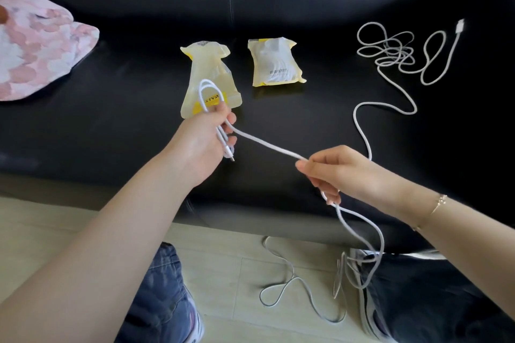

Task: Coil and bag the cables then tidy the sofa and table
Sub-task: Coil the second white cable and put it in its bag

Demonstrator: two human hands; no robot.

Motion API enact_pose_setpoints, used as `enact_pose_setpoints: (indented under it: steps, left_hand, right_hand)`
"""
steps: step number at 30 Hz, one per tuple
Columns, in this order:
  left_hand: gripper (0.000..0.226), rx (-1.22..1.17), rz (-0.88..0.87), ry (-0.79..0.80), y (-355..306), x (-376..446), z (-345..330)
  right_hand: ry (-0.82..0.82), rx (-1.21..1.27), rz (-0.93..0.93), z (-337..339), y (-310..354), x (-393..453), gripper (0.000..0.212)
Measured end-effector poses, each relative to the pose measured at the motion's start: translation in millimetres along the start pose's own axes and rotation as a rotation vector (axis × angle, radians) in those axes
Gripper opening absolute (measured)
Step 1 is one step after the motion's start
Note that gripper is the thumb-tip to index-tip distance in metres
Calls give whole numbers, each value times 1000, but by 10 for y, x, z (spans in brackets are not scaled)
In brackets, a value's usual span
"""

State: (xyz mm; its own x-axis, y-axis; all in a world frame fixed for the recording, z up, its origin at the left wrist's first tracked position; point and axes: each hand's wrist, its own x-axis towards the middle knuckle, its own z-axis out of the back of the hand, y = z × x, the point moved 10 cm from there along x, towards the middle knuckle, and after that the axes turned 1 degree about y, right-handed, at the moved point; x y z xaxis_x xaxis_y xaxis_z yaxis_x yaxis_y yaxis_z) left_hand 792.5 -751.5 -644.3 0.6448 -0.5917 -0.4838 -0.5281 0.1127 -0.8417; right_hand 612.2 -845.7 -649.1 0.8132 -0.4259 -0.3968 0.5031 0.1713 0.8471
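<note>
Clearly the job is in its early part. One white cable (267,145) is only partly coiled: a few loops sit in the left hand (207,138), with one loop standing up above the fingers and a plug end hanging just below them, while most of its length trails off the sofa (111,120) edge onto the pale floor (237,267) in loose bends. A second white cable (395,56) lies uncoiled in a tangle on the black seat to the right, its plug pointing toward the backrest. Two yellowish plastic bags rest on the seat: the nearer bag (209,75) looks flat and empty, just behind the left hand, and the farther bag (274,62) looks filled and folded over. So, by my reading, one bag may already be packed, and both loose cables and the tidying are left. A pink patterned cushion (36,44) lies at the left.

The left hand's grip is clamped on the gathered loops, arm stretched forward over the seat. The right hand (334,172) pinches the same cable between thumb and forefinger, palm down, holding the span taut between the hands; a thin bracelet (437,205) circles that wrist.
</note>
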Motion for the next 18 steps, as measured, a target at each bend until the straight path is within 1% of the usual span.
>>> enact_pose_setpoints:
  steps: [2, 4, 6, 7, 9, 12, 15, 18]
  left_hand:
    - [17, -252, 42, 18, -32, -5, 21]
    - [17, -454, 87, -6, -42, 7, 85]
    - [19, -509, 103, 10, -45, 23, 107]
    - [22, -481, 99, 41, -53, 27, 99]
    - [26, -337, 80, 87, -58, 28, 57]
    - [27, -28, 7, 112, -95, -17, -36]
    - [33, 258, -64, 158, -54, -74, -167]
    - [23, 509, -112, 178, 79, -139, -258]
  right_hand:
    - [-33, -15, -19, 76, -6, -12, 50]
    - [-26, 22, -25, 93, 5, -29, 48]
    - [-44, 56, -38, 112, -11, -24, 43]
    - [-71, 56, -46, 134, -29, -10, 40]
    - [-143, 16, -60, 200, -68, 12, 36]
    - [-236, -128, -18, 291, -19, 13, 29]
    - [-309, -190, 119, 340, 167, -37, 26]
    - [-363, -210, 230, 382, 316, -91, 24]
